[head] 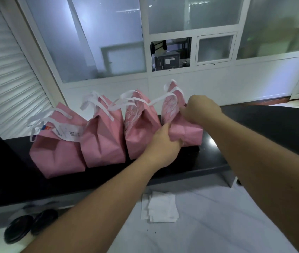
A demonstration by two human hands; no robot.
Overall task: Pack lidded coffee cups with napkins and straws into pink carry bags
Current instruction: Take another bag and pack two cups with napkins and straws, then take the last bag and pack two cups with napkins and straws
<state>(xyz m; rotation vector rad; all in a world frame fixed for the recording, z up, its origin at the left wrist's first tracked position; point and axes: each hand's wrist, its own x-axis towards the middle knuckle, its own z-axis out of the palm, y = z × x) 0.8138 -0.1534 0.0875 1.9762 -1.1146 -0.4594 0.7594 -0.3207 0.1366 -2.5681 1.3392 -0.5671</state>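
Several pink paper carry bags with white ribbon handles stand in a row on a black counter (pixel 209 157). The rightmost bag (pixel 187 130) is the one I am handling. My left hand (pixel 163 143) grips its lower front corner. At the bag's upper right side, my right hand (pixel 200 108) pinches the paper near the top. The leftmost bag (pixel 57 154) has a white receipt slip hanging from its mouth. Two closed bags (pixel 103 141) (pixel 141 132) stand between them. No cups or straws are visible.
A small stack of white napkins (pixel 161 207) lies on the white cloth-covered surface (pixel 218 225) in front of the counter. Two black lids (pixel 30 227) lie at the lower left. Behind the counter are a white partition with glass panes and a roller shutter on the left.
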